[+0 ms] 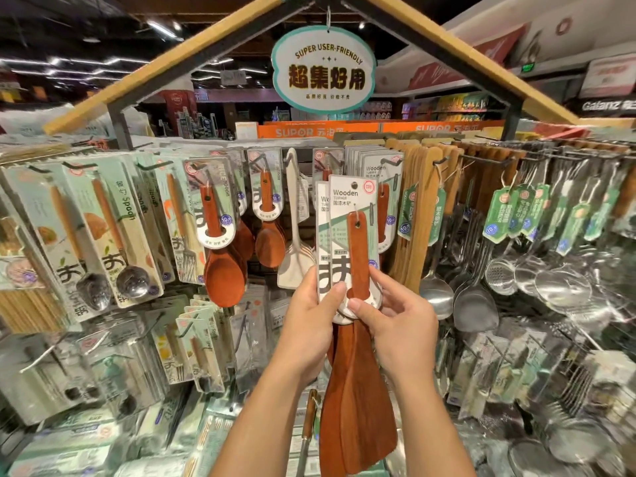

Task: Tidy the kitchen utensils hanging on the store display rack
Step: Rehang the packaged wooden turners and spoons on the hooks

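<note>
I hold carded wooden turners in front of the rack's middle; the front card reads "Wooden Turner" and their reddish-brown blades hang down between my forearms. My left hand grips the cards' lower left edge, thumb across the front. My right hand pinches the round lower end of the front card from the right. More turner cards hang on a hook just behind and above. Wooden spoons on cards hang to the left.
Steel spoons on cards fill the left hooks, a pale spatula hangs beside the turners, light wooden spatulas and steel ladles and skimmers hang on the right. Packaged cutlery crowds the lower rows. A hanging sign is overhead.
</note>
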